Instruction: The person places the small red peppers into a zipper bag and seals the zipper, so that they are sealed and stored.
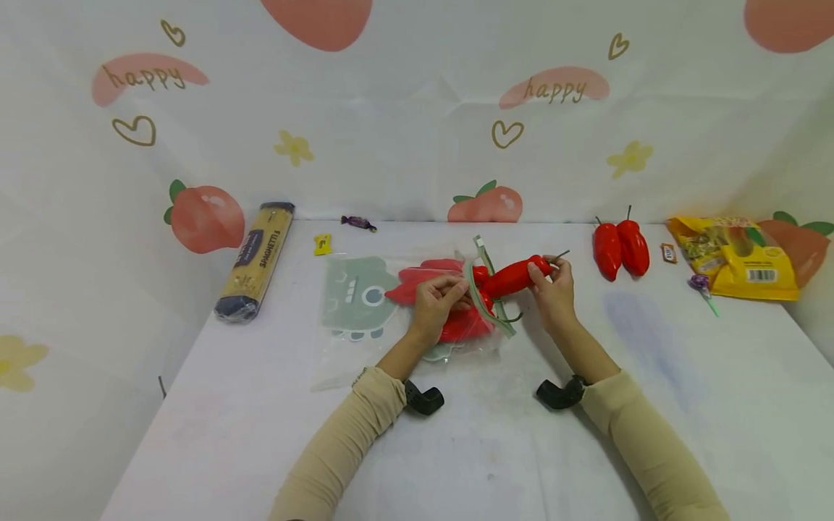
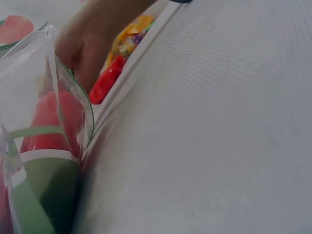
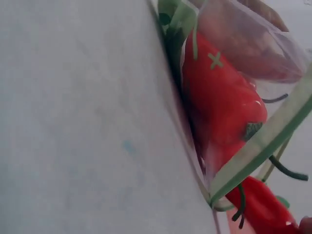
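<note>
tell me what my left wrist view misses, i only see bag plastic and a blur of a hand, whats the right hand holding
Observer: The right hand grips a red pepper by its stem end, tip at the zip bag mouth.
Operator: and the left hand
Observer: The left hand pinches the bag's green rim, holding it open.
Operator: any peppers left outside
Observer: Two more red peppers lie on the table, right of the hands, beside a yellow snack bag.
</note>
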`<state>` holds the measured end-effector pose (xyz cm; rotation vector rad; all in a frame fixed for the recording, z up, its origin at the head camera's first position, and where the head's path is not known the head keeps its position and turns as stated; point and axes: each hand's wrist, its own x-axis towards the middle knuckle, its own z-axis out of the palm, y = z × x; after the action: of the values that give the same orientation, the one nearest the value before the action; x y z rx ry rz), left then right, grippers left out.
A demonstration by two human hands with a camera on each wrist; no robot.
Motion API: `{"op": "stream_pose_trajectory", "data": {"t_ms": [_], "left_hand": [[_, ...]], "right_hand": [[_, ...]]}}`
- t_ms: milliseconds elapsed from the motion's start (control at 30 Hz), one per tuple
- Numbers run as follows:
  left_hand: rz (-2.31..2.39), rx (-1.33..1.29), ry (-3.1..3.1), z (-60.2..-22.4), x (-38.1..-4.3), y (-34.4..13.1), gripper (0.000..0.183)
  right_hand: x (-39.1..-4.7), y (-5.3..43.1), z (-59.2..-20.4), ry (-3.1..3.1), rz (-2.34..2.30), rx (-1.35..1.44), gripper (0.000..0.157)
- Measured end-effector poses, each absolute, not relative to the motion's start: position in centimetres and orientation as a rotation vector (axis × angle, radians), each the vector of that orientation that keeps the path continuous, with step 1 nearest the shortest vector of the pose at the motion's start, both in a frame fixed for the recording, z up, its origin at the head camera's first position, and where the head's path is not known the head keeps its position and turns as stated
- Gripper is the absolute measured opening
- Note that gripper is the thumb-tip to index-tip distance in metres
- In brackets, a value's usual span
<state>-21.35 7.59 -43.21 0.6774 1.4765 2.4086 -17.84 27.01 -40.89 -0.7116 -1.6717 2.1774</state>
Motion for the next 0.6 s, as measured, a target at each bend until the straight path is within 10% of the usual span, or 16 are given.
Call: {"op": "stream_pose_trajectory", "data": {"t_ms": [600], "left_hand": [[2.398,0.684,1.483,-43.3,-21.3,7.7,0.022]], "right_hand": [[-18.4,25.3,-43.6,-2.26,1.919,-0.489,0.04]]}}
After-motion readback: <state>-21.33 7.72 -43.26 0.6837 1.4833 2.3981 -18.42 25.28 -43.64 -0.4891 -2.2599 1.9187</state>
